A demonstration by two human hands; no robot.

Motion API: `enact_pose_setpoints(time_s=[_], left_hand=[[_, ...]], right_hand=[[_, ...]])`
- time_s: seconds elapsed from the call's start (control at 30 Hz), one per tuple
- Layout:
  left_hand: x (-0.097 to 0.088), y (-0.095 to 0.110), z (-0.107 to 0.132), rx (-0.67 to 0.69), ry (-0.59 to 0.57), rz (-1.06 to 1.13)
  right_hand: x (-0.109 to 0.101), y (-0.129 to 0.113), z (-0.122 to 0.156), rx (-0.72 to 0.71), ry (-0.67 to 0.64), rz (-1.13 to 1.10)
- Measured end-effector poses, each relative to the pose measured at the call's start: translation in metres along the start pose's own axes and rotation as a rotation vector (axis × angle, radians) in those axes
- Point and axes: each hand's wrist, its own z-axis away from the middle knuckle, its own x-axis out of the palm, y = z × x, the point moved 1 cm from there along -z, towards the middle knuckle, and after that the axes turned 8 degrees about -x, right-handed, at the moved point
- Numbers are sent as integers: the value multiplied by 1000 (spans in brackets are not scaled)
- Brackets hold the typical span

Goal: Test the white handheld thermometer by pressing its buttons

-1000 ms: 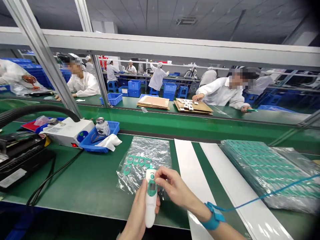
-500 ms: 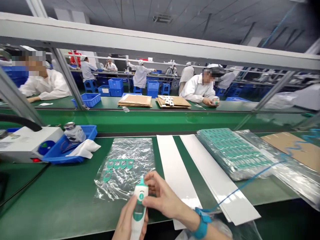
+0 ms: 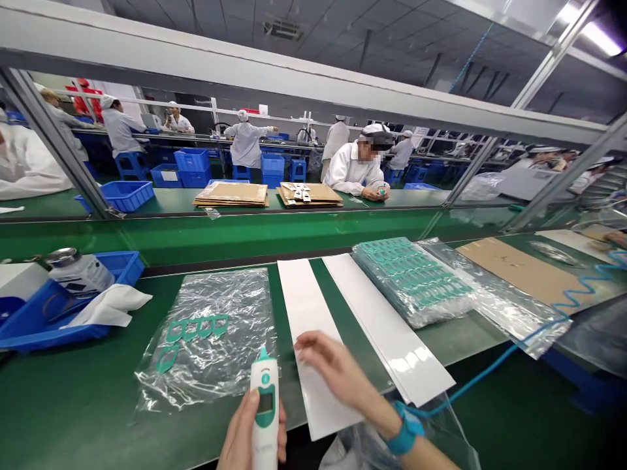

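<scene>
The left hand grips a white-and-green thermometer upright at the lower edge of a clear plastic bag of green frames, while the open right hand sits over a white strip, possibly touching it, though blur hides that.

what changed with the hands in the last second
The right hand has let go of the white-and-teal digital thermometer and moved right, over a white strip. The left hand still grips the thermometer upright. The view has turned right, so everything on the green bench sits further left. The clear bag of teal frames lies as before.
</scene>
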Motion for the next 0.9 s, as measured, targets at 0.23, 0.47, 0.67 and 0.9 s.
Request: enact_pose_setpoints(time_s=[0.23, 0.47, 0.67, 0.9], left_hand=[[36, 12, -18, -81, -7, 267], [35, 1, -31, -71, -3, 331], [28, -3, -34, -20, -22, 268], [19, -13, -44, 34, -27, 231]], right_hand=[[-40, 25, -8, -103, 28, 452], [-30, 31, -6, -79, 10, 462], [-32, 26, -6, -78, -13, 456], [-29, 19, -10, -59, -55, 523]])
